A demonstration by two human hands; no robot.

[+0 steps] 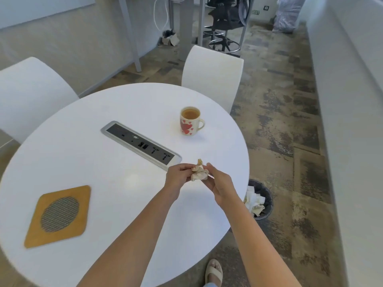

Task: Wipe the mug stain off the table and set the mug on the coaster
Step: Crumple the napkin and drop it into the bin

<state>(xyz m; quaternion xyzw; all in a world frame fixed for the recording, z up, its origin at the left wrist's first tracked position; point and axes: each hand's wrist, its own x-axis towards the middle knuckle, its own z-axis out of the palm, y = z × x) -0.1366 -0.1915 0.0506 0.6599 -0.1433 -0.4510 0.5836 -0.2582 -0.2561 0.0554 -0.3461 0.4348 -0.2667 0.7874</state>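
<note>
A cream mug (190, 121) with red hearts, full of brown drink, stands on the round white table (116, 179) toward its far right. A square wooden coaster (59, 216) with a round mesh centre lies at the near left, far from the mug. My left hand (178, 177) and my right hand (217, 185) meet above the table's right side, both gripping one crumpled, stained paper tissue (199, 172) between them. I see no stain on the tabletop.
A grey power socket strip (141, 142) is set into the table's middle. Two white chairs (213, 77) (31, 94) stand at the far side. A black bin (260, 198) with crumpled paper sits on the floor right of the table.
</note>
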